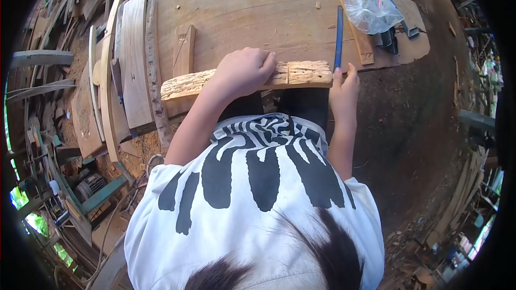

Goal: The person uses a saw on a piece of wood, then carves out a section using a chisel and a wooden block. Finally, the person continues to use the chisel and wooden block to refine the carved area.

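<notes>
A rough piece of wood (pixel 309 72), pale and deeply grooved along its top, lies crosswise at the near edge of the workbench, close against my body. My left hand (pixel 244 72) is closed over its middle, knuckles up, and hides part of it. Beside the wood's right end is my right hand (pixel 344 88), its fingers bent around the lower end of a narrow blue bar (pixel 339 35). The bar points away from me across the bench; its end inside the hand is hidden.
The wooden workbench (pixel 242 16) carries a small wooden block (pixel 184 48), a wooden strip (pixel 359 37) and a clear plastic bag (pixel 371 8) at the right. Long boards (pixel 134 59) lie along its left side. A motor (pixel 91 187) and scrap wood stand further left.
</notes>
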`<state>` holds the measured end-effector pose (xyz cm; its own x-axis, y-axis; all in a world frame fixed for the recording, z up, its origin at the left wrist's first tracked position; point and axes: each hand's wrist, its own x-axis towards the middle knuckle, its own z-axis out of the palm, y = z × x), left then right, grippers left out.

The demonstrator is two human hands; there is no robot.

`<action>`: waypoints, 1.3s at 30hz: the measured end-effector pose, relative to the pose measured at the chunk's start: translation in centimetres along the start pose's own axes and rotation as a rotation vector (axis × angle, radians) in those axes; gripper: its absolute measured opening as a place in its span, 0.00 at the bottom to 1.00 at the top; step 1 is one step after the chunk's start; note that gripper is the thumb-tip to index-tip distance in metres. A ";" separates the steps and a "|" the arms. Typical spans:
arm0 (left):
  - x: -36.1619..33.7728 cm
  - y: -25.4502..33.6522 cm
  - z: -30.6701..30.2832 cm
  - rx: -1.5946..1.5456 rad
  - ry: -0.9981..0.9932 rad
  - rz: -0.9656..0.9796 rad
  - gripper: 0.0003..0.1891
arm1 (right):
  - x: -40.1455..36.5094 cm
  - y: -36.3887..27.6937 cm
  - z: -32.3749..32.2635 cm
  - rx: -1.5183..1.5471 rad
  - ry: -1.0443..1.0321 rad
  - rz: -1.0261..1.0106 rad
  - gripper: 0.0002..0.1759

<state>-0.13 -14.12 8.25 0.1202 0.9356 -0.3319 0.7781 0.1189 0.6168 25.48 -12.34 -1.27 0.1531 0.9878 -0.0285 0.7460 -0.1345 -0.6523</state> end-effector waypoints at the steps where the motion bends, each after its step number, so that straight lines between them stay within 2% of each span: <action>1: -0.1 -0.1 0.1 -0.018 -0.045 -0.005 0.25 | -0.6 -1.4 -0.8 -0.025 0.057 -0.052 0.31; 2: -0.1 -0.2 0.3 -0.025 -0.051 -0.010 0.25 | -1.5 -3.1 -1.9 0.325 -0.047 0.073 0.33; 3: 0.1 -0.3 0.4 -0.025 -0.101 -0.005 0.25 | -2.0 -3.6 -2.0 0.318 -0.051 0.077 0.33; 5: 0.5 -0.5 0.6 -0.033 -0.156 0.002 0.25 | -2.7 -4.1 -2.1 0.911 -0.215 -0.149 0.32; 6: 0.6 -0.5 0.7 -0.010 -0.223 0.033 0.25 | -3.3 -4.9 -1.6 0.923 -0.176 -0.265 0.26; 7: 0.8 -0.6 0.9 0.015 -0.289 0.066 0.25 | -3.7 -5.2 -1.1 0.914 -0.176 -0.261 0.26; 9: 1.4 -1.4 1.6 0.032 -0.320 0.117 0.26 | -4.3 -5.4 0.0 0.626 -0.160 -0.351 0.19; 10: 1.7 -1.7 1.8 0.059 -0.345 0.163 0.26 | -4.8 -6.4 0.4 0.734 -0.081 -0.196 0.18; 11: 1.9 -1.8 2.0 0.053 -0.346 0.164 0.26 | -4.7 -6.4 0.5 0.729 -0.083 -0.195 0.18; 13: 1.8 -1.9 1.9 -0.031 -0.479 0.028 0.27 | -4.6 -6.4 0.8 0.554 -0.041 -0.135 0.22; 17: 0.8 -2.7 2.4 -0.140 -0.404 0.022 0.28 | -3.9 -7.2 0.4 0.442 -0.084 -0.008 0.26; 20: -0.1 -2.9 1.5 -0.186 -0.448 -0.024 0.29 | -3.6 -6.7 0.5 0.282 -0.060 -0.075 0.27; 22: -0.8 -3.3 1.8 -0.048 -0.418 0.050 0.31 | -3.5 -6.5 0.6 0.241 -0.092 -0.058 0.26; 26: -1.2 -3.5 2.5 -0.026 -0.321 0.077 0.31 | -3.4 -5.8 0.8 0.360 -0.156 -0.049 0.24; 28: -1.0 -3.6 2.8 -0.013 -0.286 0.065 0.31 | -3.4 -6.0 0.0 0.249 -0.288 -0.139 0.21; 29: -1.0 -3.5 2.8 -0.011 -0.286 0.063 0.31 | -3.3 -6.1 -0.4 0.252 -0.288 -0.140 0.21; 31: -0.9 -3.5 2.9 0.005 -0.284 0.047 0.31 | -3.2 -6.2 -1.2 0.145 -0.422 -0.321 0.21; 34: -0.9 -3.5 3.2 0.002 -0.272 0.055 0.31 | -3.3 -6.3 -1.3 0.111 -0.508 -0.220 0.21; 39: -0.7 -4.0 3.8 0.023 -0.292 0.029 0.30 | -3.3 -4.6 -0.2 0.252 -0.503 -0.289 0.15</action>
<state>-1.03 -16.47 3.29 0.3119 0.8030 -0.5079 0.7849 0.0834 0.6140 21.64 -15.01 1.96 -0.4005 0.9060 -0.1372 0.5269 0.1052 -0.8434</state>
